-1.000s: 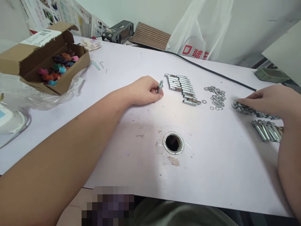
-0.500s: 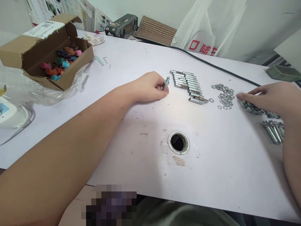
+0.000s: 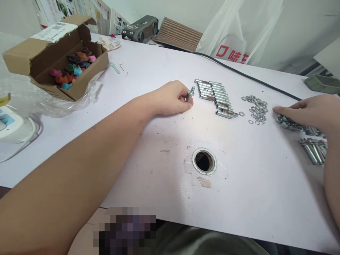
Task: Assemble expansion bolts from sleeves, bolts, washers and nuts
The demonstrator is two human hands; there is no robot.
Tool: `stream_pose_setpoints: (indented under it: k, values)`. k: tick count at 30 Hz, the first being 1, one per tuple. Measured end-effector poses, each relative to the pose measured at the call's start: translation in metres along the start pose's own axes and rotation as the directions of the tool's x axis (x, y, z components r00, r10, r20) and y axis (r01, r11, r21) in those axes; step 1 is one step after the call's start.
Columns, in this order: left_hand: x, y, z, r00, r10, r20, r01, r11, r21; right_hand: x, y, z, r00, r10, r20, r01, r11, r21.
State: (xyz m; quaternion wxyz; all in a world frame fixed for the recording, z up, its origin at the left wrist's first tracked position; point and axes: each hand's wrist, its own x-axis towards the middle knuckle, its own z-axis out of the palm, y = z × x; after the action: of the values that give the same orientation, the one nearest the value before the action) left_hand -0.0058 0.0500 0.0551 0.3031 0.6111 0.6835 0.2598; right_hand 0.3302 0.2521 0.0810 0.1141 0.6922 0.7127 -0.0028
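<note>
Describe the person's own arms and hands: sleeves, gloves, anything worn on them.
Both arms are bare as far up as the view shows: there is no sleeve on the left arm or the right arm. The left hand and the right hand wear no gloves. No watch, ring or bracelet shows.

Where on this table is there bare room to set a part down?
Bare: the near stretch between the table hole and the bolt pile, and the far stretch between the cardboard box and the sleeve row. Crowded: sleeve row, washers and nut pile lie close together, between the left hand and right hand.
</note>
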Motion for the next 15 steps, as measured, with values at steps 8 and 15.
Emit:
stream_pose_setpoints:
  k: [8,15]
  values:
    - [0.0,0.001,0.001,1.0,0.002,-0.006,-0.002,1.0,0.018,-0.001,-0.007,0.002,0.999,0.036,0.0,-0.036,0.998,-0.043]
    - [-0.001,0.002,0.0,1.0,0.003,-0.006,-0.003,1.0,0.023,-0.009,-0.004,-0.003,0.995,0.036,-0.092,-0.032,0.999,0.041]
